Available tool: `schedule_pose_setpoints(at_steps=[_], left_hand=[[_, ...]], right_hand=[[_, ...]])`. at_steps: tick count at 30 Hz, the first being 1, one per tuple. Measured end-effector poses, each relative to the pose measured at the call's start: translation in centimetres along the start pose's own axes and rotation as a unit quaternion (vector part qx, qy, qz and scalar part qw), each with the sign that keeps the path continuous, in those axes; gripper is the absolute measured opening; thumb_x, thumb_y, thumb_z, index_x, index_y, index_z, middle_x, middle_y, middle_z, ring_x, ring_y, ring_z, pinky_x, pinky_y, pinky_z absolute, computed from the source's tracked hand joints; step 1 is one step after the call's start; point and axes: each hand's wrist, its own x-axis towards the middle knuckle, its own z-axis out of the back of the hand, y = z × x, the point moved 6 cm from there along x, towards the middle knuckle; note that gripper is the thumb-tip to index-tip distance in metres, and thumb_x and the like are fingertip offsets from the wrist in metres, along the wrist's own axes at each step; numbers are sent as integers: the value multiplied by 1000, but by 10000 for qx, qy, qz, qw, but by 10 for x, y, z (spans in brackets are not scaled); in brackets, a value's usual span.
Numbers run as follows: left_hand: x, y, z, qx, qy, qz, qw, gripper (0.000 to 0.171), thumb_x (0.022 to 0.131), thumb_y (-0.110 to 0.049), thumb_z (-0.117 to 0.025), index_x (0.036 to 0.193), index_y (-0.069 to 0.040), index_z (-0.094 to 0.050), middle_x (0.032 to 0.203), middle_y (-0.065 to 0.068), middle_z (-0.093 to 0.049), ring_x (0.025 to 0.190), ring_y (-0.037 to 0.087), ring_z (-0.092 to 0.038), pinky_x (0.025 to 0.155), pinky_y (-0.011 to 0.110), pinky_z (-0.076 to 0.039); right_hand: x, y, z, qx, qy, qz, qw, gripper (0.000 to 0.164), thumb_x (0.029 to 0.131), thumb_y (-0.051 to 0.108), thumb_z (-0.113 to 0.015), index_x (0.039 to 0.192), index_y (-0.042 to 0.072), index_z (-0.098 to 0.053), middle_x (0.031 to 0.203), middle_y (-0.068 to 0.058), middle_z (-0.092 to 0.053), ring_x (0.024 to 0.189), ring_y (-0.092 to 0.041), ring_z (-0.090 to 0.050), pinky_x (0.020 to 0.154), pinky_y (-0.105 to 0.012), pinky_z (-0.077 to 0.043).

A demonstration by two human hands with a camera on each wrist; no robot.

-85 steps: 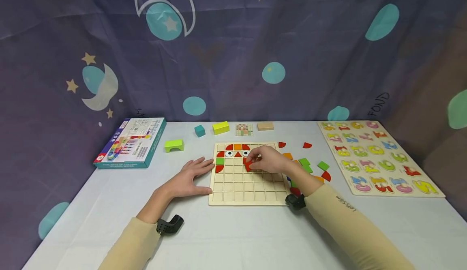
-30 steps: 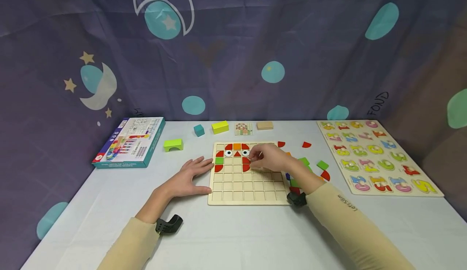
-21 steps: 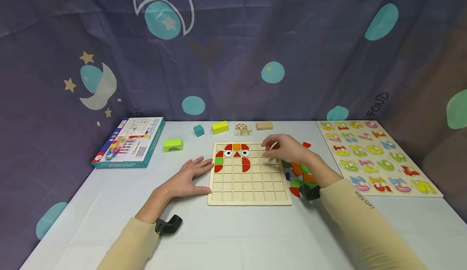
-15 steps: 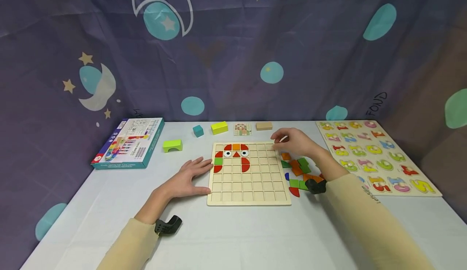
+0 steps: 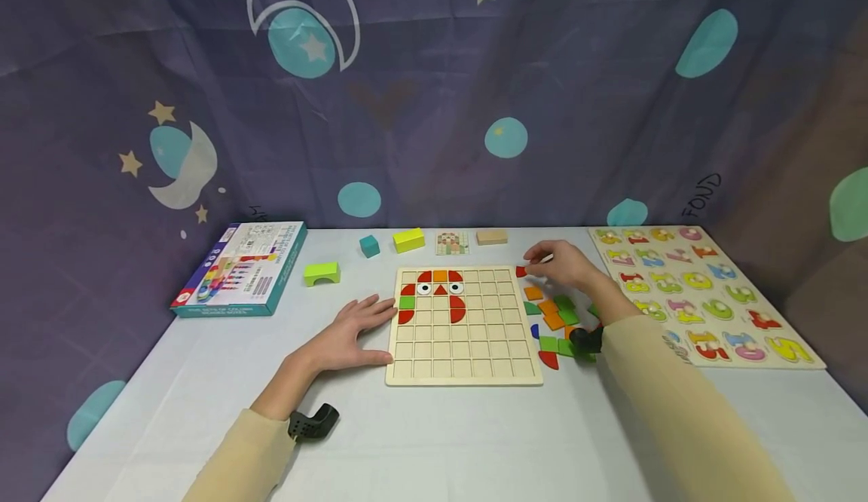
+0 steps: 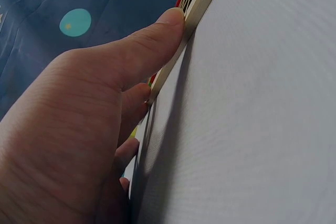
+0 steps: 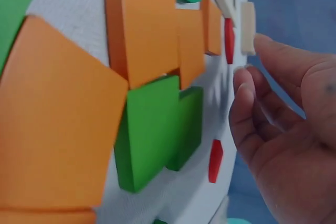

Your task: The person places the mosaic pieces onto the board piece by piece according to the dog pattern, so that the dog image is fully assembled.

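A wooden grid board [image 5: 463,351] lies on the table, its top-left part filled with red quarter circles, a green square [image 5: 407,303], an orange square, a red triangle and two eye tiles. My left hand [image 5: 353,336] lies spread at the board's left edge; the left wrist view shows the thumb touching the rim. Beyond the board's top right corner, my right hand [image 5: 563,264] hovers beside a red quarter-circle tile [image 5: 521,271]. In the right wrist view, its thumb and fingers are parted with nothing between them, apart from that tile. Another red tile [image 7: 215,161] lies below those fingers.
Loose orange tiles [image 5: 533,292], green ones and a blue piece lie right of the board. A number puzzle [image 5: 719,283] sits far right. Behind stand a teal cube [image 5: 369,246], yellow block [image 5: 409,240], pattern card [image 5: 452,243] and wooden block [image 5: 491,237]. A box [image 5: 244,268] lies left.
A red quarter circle that my right hand was holding now sits in the grid below the right eye tile. The right hand has since moved right, off the board. My left hand has stayed put.
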Motion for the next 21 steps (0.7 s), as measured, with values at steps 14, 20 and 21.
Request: schedule_pose_setpoints(at_steps=[14,20,21], left_hand=[[-1,-1,1,-54,16,0,10000,86,84,-48,-79,152,-9,-46,161,3,-35,152,31,-14,121,54,-5],[0,1,0,-13,21,25,10000,86,84,-49,-78,153,-10,-46,161,2,-34,153,30,-14,121,54,-5],[0,1,0,-10,18,29,10000,86,84,-49,-78,153,-10,-46,161,2,-34,153,30,-14,121,54,-5]], right_hand=[[10,3,-22,-634,430,12,9971,26,94,4,-68,120,-2,-67,115,-20,-62,103,-36,-54,102,-52,-46],[9,1,-19,-848,464,-6,9953,18,93,8,-72,106,-2,-65,97,-13,-63,94,-31,-54,93,-45,-48],[8,1,-18,-867,463,-20,9952,18,93,9,-73,104,-1,-65,95,-12,-62,92,-30,-54,91,-43,-48]])
